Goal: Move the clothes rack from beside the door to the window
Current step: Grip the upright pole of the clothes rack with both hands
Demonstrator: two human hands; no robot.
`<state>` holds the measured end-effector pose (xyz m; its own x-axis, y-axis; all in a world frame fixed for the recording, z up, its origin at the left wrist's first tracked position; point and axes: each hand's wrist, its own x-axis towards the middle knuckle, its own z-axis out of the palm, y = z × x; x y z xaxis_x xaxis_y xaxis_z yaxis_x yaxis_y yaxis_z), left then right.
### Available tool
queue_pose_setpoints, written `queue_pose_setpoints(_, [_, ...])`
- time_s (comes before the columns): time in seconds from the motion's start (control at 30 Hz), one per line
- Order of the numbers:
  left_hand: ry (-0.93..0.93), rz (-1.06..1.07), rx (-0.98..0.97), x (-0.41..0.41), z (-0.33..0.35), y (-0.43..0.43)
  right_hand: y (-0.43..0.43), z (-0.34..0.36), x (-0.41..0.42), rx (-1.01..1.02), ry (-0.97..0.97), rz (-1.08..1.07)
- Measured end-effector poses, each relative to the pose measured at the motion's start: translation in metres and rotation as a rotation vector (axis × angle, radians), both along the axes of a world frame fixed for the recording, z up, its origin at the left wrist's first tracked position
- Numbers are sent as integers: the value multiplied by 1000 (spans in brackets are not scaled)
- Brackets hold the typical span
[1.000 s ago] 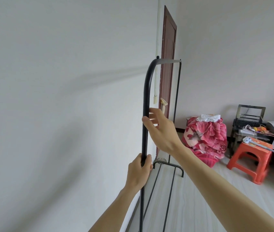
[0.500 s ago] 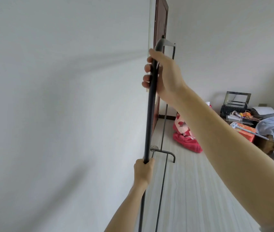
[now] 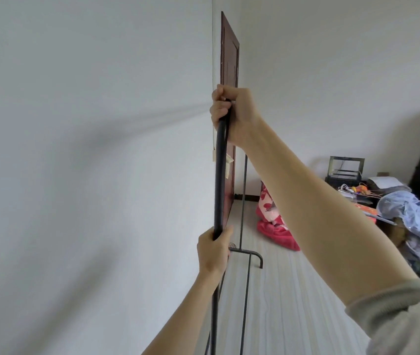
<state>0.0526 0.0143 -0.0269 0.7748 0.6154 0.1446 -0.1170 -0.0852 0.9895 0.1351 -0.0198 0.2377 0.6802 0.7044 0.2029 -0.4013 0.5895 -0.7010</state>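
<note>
Rack: the black clothes rack stands close along the white wall, in front of the dark red door.
Right hand: the right hand is wrapped tight around the top of the near post.
Left hand: the left hand is closed around the same post, lower down.
Floor: a red blanket lies behind the rack.
</note>
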Motion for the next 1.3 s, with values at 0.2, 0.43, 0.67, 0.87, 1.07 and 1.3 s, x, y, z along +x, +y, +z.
queue_pose_setpoints(0.2, [-62,49,76,7,29,-15,-10,3,-5,25,73,32])
queue_pose_setpoints(0.43, [-127,58,153,7,26,-38,-36,12,-13,-92,108,-203])
queue_pose_setpoints(0.67, [-161,3,180,1,25,-61,-69,21,-27,-127,98,-335])
queue_pose_setpoints(0.87, [-189,-84,182,3,28,-76,-90,22,-28,-132,95,-453])
queue_pose_setpoints(1.07, [-212,-208,182,19,33,-102,-124,21,-18,-106,86,-593])
queue_pose_setpoints(1.3, [-265,-292,148,46,35,-141,-169,21,3,-98,75,-734])
